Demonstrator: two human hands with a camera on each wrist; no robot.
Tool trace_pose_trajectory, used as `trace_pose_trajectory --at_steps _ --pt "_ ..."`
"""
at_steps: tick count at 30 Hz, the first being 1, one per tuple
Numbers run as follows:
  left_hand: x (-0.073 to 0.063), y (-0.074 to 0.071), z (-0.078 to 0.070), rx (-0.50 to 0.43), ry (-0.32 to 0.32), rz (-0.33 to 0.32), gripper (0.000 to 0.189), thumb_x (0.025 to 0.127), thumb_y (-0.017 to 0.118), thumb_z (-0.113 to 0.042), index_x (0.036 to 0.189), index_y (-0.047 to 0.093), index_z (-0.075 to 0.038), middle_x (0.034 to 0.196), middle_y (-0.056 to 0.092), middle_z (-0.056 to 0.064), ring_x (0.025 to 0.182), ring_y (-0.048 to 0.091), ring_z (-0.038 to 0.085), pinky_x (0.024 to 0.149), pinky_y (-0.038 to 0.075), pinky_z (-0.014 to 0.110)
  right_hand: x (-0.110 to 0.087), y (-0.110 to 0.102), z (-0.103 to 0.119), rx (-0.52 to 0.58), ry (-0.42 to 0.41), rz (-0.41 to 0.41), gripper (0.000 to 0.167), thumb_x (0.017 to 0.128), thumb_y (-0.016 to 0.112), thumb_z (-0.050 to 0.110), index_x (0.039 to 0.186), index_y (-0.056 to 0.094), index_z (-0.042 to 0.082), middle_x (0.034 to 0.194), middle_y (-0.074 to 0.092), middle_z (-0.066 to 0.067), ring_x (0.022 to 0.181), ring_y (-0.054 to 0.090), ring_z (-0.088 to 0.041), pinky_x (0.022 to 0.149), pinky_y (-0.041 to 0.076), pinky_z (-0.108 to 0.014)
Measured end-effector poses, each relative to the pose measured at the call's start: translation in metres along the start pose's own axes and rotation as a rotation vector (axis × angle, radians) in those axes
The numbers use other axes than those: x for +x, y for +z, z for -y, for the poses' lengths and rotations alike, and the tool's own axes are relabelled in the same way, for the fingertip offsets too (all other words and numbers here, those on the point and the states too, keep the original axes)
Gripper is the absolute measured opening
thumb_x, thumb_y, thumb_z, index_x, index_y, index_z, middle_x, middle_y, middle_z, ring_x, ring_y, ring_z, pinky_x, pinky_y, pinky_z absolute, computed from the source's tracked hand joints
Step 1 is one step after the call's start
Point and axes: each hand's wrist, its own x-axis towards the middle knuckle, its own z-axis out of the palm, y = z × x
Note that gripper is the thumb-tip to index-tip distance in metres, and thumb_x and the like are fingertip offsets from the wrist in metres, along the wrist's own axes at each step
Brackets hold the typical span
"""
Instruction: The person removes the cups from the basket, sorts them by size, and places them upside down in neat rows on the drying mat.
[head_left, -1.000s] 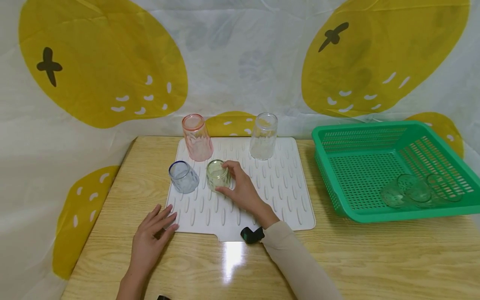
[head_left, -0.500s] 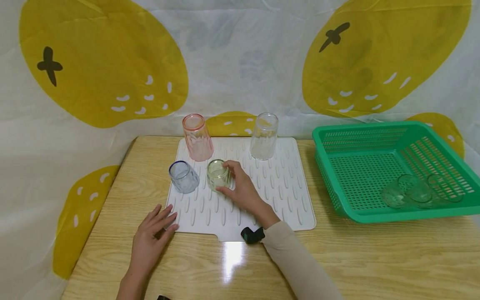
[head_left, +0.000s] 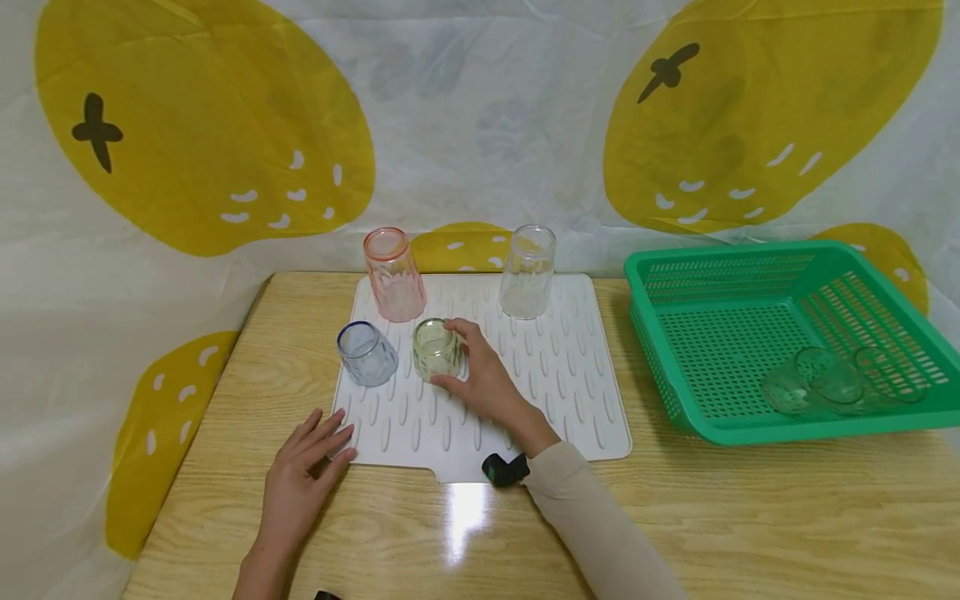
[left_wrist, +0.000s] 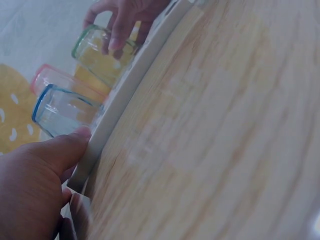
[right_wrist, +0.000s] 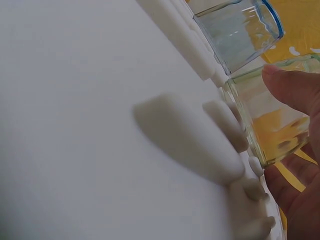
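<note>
My right hand (head_left: 483, 375) holds a short green-tinted glass (head_left: 435, 354) from its right side, thumb near and fingers behind. The right wrist view shows this glass (right_wrist: 270, 110) standing on the ribbed white drying mat (head_left: 525, 400). To its left sits a short blue-rimmed glass (head_left: 367, 357). Behind them stand a tall pink glass (head_left: 397, 279) and a tall clear glass (head_left: 528, 275). My left hand (head_left: 303, 467) lies with loosely spread fingers at the mat's front left corner; in the left wrist view its thumb (left_wrist: 70, 145) is right at the mat's edge.
A green plastic basket (head_left: 675, 421) stands to the right of the mat, with several clear glasses (head_left: 795, 387) lying in it. The wooden table (head_left: 420, 542) extends in front of the mat. A fruit-printed cloth (head_left: 480, 108) hangs behind the table.
</note>
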Motion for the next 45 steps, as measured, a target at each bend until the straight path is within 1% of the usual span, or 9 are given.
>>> trace_pose_trajectory --at_steps 6,12,16,24,28,31,35,41,45 --pt "0.0 0.0 0.0 0.003 0.01 -0.005 0.036 0.07 0.083 -0.004 0.105 0.075 -0.007 0.121 0.065 0.008 0.125 0.047 0.036 0.112 0.026 0.037 0.0 -0.002 0.002 -0.007 -0.006 -0.01 0.078 0.079 0.08 0.013 0.138 0.03 0.009 0.143 0.038 -0.007 0.131 0.039 -0.018 0.105 0.039 -0.032" --pt "0.0 0.0 0.001 0.006 0.011 -0.004 0.036 0.07 0.083 -0.004 0.105 0.075 -0.008 0.121 0.065 0.008 0.125 0.047 0.036 0.113 0.026 0.035 0.0 -0.002 0.003 -0.005 0.018 -0.006 0.076 0.079 0.079 0.013 0.137 0.029 0.012 0.142 0.038 -0.007 0.129 0.043 -0.024 0.103 0.041 -0.034" --pt "0.0 0.0 0.001 0.007 0.005 0.0 0.036 0.071 0.083 -0.005 0.105 0.075 -0.008 0.121 0.065 0.007 0.125 0.047 0.036 0.113 0.025 0.034 0.0 -0.002 0.003 -0.005 0.026 -0.001 0.076 0.08 0.079 0.013 0.136 0.029 0.013 0.141 0.039 -0.008 0.128 0.044 -0.023 0.103 0.041 -0.033" --pt "-0.001 0.0 0.002 0.0 -0.004 0.004 0.036 0.071 0.083 -0.005 0.106 0.075 -0.009 0.122 0.064 0.007 0.126 0.047 0.035 0.113 0.025 0.037 0.001 -0.003 0.003 -0.009 0.019 0.006 0.079 0.079 0.08 0.014 0.138 0.028 0.012 0.142 0.038 -0.007 0.128 0.043 -0.021 0.103 0.041 -0.029" --pt "-0.001 0.0 0.002 0.001 0.001 0.002 0.036 0.071 0.083 -0.005 0.106 0.075 -0.009 0.122 0.064 0.007 0.126 0.047 0.035 0.113 0.025 0.034 0.0 -0.005 0.005 -0.025 0.037 0.015 0.081 0.079 0.08 0.016 0.14 0.026 0.013 0.142 0.038 -0.005 0.129 0.042 -0.021 0.103 0.041 -0.031" --pt "-0.001 0.0 0.002 0.002 0.004 0.0 0.036 0.07 0.083 -0.005 0.106 0.075 -0.008 0.122 0.064 0.007 0.126 0.047 0.035 0.113 0.025 0.034 -0.001 -0.007 0.006 -0.026 0.044 0.016 0.082 0.079 0.08 0.016 0.14 0.026 0.014 0.143 0.037 -0.004 0.129 0.042 -0.024 0.104 0.04 -0.033" --pt "-0.001 0.0 0.002 0.004 0.004 0.0 0.036 0.071 0.083 -0.005 0.106 0.075 -0.008 0.122 0.064 0.007 0.126 0.047 0.036 0.113 0.026 0.037 -0.003 -0.011 0.008 -0.005 0.008 -0.005 0.083 0.078 0.081 0.013 0.14 0.026 0.01 0.143 0.036 -0.008 0.13 0.041 -0.029 0.104 0.04 -0.038" --pt "-0.001 0.001 0.002 -0.002 -0.008 0.003 0.036 0.071 0.083 -0.005 0.106 0.075 -0.008 0.122 0.064 0.007 0.126 0.046 0.035 0.111 0.027 0.047 -0.007 -0.021 0.013 -0.004 -0.056 -0.033 0.083 0.077 0.082 0.011 0.138 0.026 0.005 0.14 0.037 -0.012 0.128 0.041 -0.03 0.103 0.041 -0.042" --pt "-0.001 0.001 0.002 -0.001 -0.014 0.004 0.036 0.071 0.083 -0.005 0.106 0.075 -0.008 0.122 0.064 0.007 0.126 0.046 0.035 0.111 0.027 0.046 -0.01 -0.029 0.018 -0.015 -0.082 -0.05 0.082 0.077 0.081 0.009 0.138 0.027 0.005 0.139 0.039 -0.011 0.127 0.043 -0.029 0.101 0.043 -0.042"
